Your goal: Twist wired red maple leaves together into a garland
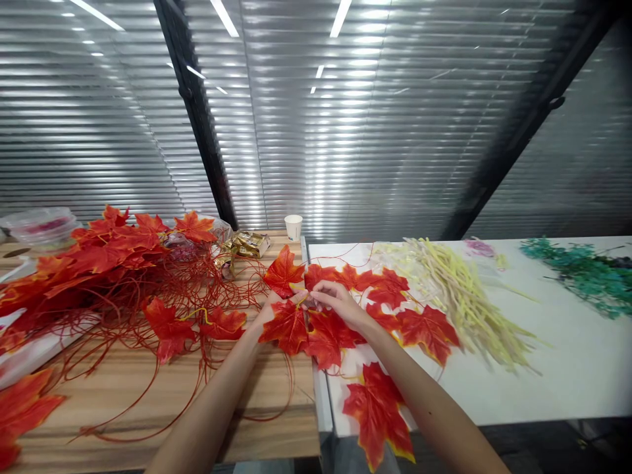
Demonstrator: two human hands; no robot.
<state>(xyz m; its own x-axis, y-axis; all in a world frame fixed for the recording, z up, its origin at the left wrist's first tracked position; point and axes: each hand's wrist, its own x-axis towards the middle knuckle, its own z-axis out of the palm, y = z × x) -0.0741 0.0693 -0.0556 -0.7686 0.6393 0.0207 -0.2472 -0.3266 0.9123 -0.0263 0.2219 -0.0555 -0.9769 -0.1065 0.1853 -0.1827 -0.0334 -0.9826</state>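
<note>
Both my hands meet over the seam between two tables, among red maple leaves on thin red cords. My left hand [280, 305] is partly covered by an upright red leaf [283, 271] and a lower red leaf [287, 327]; its fingers close at the yellow stems of these leaves. My right hand [336, 301] has thumb and fingertips pinched together beside the left fingertips, on something too small to make out. More joined leaves [428, 331] spread to the right under and past my right wrist. One large leaf [376, 411] hangs over the white table's front edge.
A heap of red leaves [103, 253] with tangled red cords [197, 280] covers the left of the wooden table [266, 438]. Behind stand a paper cup [293, 228] and gold wrappers [250, 243]. The white table [557, 368] bears yellow stems [464, 299] and teal foliage [582, 270].
</note>
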